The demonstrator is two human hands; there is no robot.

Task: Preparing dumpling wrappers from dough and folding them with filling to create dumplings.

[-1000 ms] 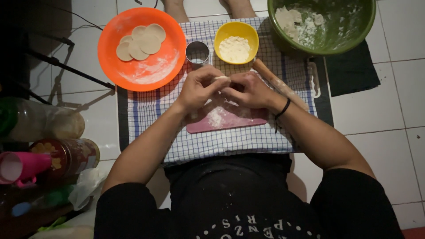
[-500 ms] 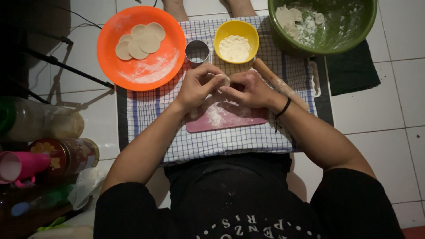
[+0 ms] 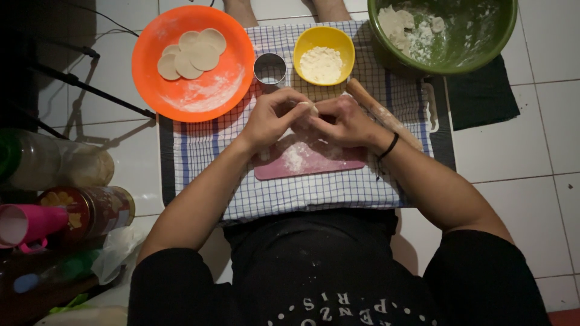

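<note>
My left hand (image 3: pixel 273 118) and my right hand (image 3: pixel 347 122) meet above a pink cutting board (image 3: pixel 314 162) dusted with flour. Both pinch a small pale piece of dough (image 3: pixel 308 109) between the fingertips. The dough is mostly hidden by the fingers. A wooden rolling pin (image 3: pixel 380 112) lies just behind my right wrist. A round metal cutter (image 3: pixel 270 68) stands behind my left hand.
An orange plate (image 3: pixel 199 90) with several flat dough rounds (image 3: pixel 192 52) sits at the back left. A yellow bowl of flour (image 3: pixel 324 54) and a green bowl with dough bits (image 3: pixel 444 33) stand behind. A checked cloth (image 3: pixel 302 193) covers the floor. Jars and a pink cup (image 3: pixel 27 223) crowd the left.
Both hands stay together over the board. The fingers have shifted slightly around the dough piece.
</note>
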